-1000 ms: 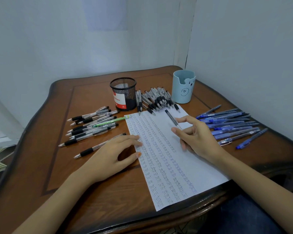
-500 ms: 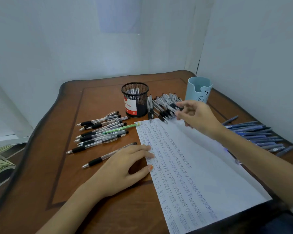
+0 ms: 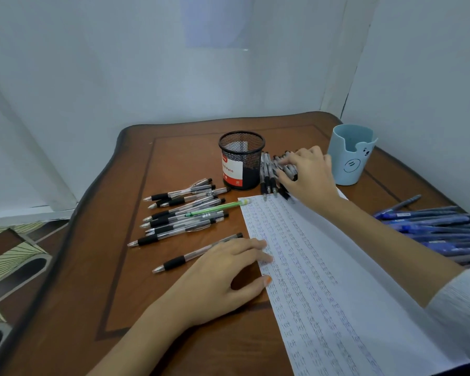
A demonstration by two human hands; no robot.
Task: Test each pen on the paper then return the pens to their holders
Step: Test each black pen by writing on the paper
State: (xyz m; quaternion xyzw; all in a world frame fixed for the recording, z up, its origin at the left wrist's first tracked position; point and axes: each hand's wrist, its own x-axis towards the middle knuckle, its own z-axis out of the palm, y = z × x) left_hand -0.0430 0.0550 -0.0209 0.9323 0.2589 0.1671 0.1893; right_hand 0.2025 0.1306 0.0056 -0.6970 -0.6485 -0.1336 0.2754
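Evidently the left hand (image 3: 223,275) is there as an anchor. It lies flat with straight, spread fingers, its fingertips and thumb pressing the near-left edge of the paper (image 3: 337,280) so the sheet does not slide on the table (image 3: 174,335).

The right hand (image 3: 308,177) reaches past the far end of the paper and rests, fingers bent, on a pile of black pens (image 3: 267,175). Whether it pinches one pen or only touches the pile I cannot tell. That pile sits between the mesh holder (image 3: 241,158), to the hand's left, and the blue cup (image 3: 350,156), just to its right. Sorting pens beside their holder seems to be the reason for putting them there.

The pens in the pile lie side by side. Their long axes run away from the person, and their dark grips and tips point back toward the paper.

Beyond the left hand's fingers, a single pen (image 3: 190,256) lies slantwise with its tip to the left and its button end toward the sheet. Farther out, a second cluster of black pens (image 3: 182,213) and one green pen (image 3: 217,208) lie the same way. Blue pens (image 3: 440,229) lie heaped outside the right forearm, lengthwise across the view. Both holders look empty of pens, so I judge the return has yet to start.
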